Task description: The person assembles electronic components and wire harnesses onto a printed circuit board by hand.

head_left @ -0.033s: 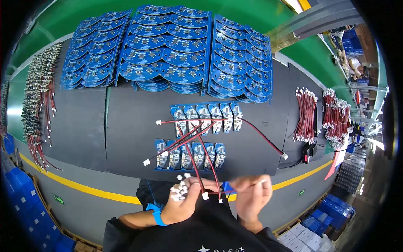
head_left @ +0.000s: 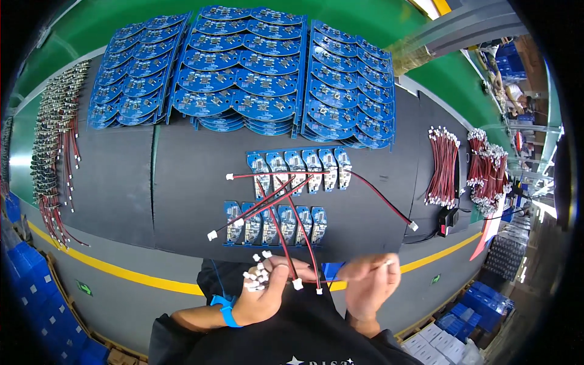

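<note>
My left hand [head_left: 263,303], a blue wrist strap [head_left: 228,313] at its wrist, is closed around a bundle of cables whose white connectors [head_left: 258,277] stick out beside the thumb. To its right, my right hand [head_left: 368,295] pinches a cable end with a small white connector [head_left: 388,263]; its fingers are partly blurred. Ahead lie an upper row of small blue circuit boards [head_left: 312,163] and a lower row of boards [head_left: 319,226]. Several red-and-black cables [head_left: 380,198] run from the upper row, some crossing the lower boards, two hanging over the table edge near my hands.
Three stacks of larger blue circuit boards [head_left: 240,61] stand at the back of the dark table [head_left: 201,176]. Bundled cables [head_left: 443,167] lie at the right, near a small black box [head_left: 448,222]. Boards with dangling wires [head_left: 55,152] are piled along the left edge.
My right hand has shifted slightly to the right with the connector, away from my left hand. The connectors in my left hand have moved a little left.
</note>
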